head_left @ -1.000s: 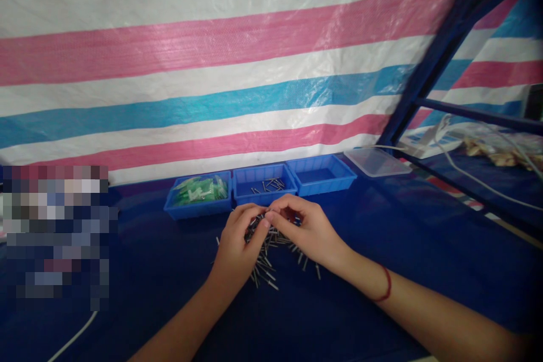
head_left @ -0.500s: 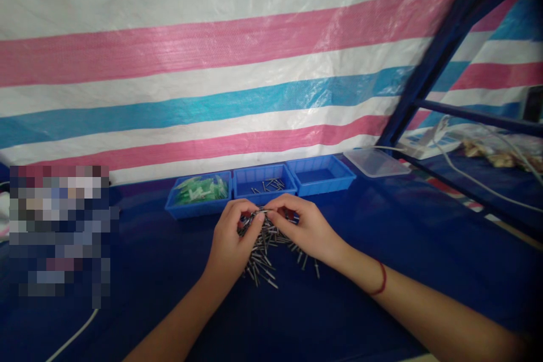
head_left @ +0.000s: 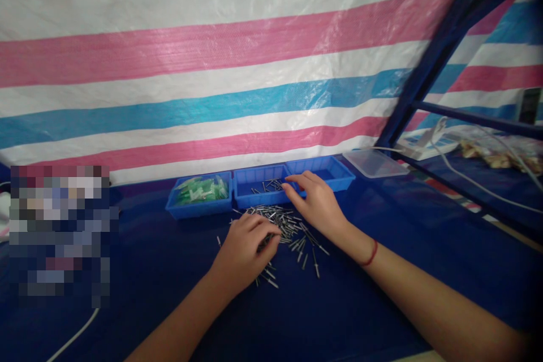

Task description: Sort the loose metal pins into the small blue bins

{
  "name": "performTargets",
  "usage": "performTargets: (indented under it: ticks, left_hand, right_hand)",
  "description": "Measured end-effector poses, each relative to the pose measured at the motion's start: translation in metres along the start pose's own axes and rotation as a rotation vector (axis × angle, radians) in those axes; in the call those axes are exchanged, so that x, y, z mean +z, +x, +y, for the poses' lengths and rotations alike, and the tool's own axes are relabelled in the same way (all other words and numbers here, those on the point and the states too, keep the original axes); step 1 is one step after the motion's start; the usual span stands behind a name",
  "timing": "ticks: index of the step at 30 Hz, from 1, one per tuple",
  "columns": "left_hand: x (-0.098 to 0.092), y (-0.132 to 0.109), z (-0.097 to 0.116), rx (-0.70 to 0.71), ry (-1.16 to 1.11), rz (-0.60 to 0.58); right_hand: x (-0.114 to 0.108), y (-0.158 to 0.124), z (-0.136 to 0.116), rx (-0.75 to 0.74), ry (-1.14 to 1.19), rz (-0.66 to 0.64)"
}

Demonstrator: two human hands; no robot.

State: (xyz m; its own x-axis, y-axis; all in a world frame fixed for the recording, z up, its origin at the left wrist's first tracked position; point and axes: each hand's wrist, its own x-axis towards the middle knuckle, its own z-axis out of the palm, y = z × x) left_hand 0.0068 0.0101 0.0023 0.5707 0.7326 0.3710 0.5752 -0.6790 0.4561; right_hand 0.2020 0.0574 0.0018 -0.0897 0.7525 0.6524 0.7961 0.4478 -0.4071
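A loose pile of blind rivets [head_left: 286,223], thin silvery pins, is spread on the dark blue table. My left hand [head_left: 244,249] lies over the pile's near left side, its fingers curled and the thumb close to the index fingertip. Whatever is between them is too small to make out. Beyond the pile, my right hand [head_left: 318,203] reaches to the front right corner of the middle blue bin [head_left: 258,199], thumb and index finger slightly apart. Several rivets [head_left: 271,185] lie inside that bin.
Left of the middle bin stands a blue bin [head_left: 178,212] of green and clear plastic packets [head_left: 201,189]. A third blue bin [head_left: 335,184] is on its right, then a clear plastic lid [head_left: 375,163]. A dark metal frame [head_left: 424,79] rises at right before striped sheeting [head_left: 212,56].
My hands were together over the pile and have parted. The right moved up and right to the middle bin; the left shifted slightly down, uncovering more of the pile.
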Motion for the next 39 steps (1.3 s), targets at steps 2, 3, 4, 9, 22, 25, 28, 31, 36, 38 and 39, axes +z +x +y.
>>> performTargets:
  ticks: [2, 3, 4, 9, 22, 25, 28, 31, 36, 38, 39]
  left_hand:
    - [0.002, -0.001, 0.004, 0.073, 0.083, -0.091]
    - [0.003, -0.002, 0.006, 0.102, 0.119, -0.12]
    - [0.005, -0.003, 0.007, 0.126, 0.152, -0.137]
    - [0.014, -0.003, 0.008, 0.181, 0.275, -0.128]
    - [0.015, -0.003, 0.007, 0.143, 0.419, -0.09]
    - [0.013, -0.002, 0.01, 0.135, 0.395, -0.09]
    - [0.008, 0.0, 0.01, 0.045, 0.276, -0.046]
    - [0.004, 0.001, 0.006, -0.099, 0.102, 0.097]
    - [0.005, 0.001, 0.001, -0.283, -0.155, 0.238]
    - [0.005, 0.001, 0.002, -0.306, -0.196, 0.24]
    - [0.005, 0.001, 0.003, -0.309, -0.205, 0.236]
  right_hand:
    - [-0.002, -0.002, -0.006, -0.001, 0.042, -0.012]
    - [-0.002, -0.004, -0.01, -0.004, 0.066, -0.023]
    - [-0.003, -0.005, -0.014, -0.007, 0.088, -0.036]
    - [-0.003, -0.012, -0.026, -0.024, 0.152, -0.099]
    - [-0.003, -0.015, -0.029, -0.04, 0.189, -0.139]
    - [-0.003, -0.015, -0.029, -0.031, 0.19, -0.137]
    - [-0.003, -0.015, -0.028, -0.033, 0.223, -0.118]
    - [-0.003, -0.015, -0.028, -0.036, 0.286, -0.105]
    - [-0.002, -0.018, -0.036, 0.0, 0.455, -0.176]
    - [-0.002, -0.02, -0.041, 0.033, 0.527, -0.194]
    - [-0.002, -0.021, -0.042, 0.048, 0.553, -0.193]
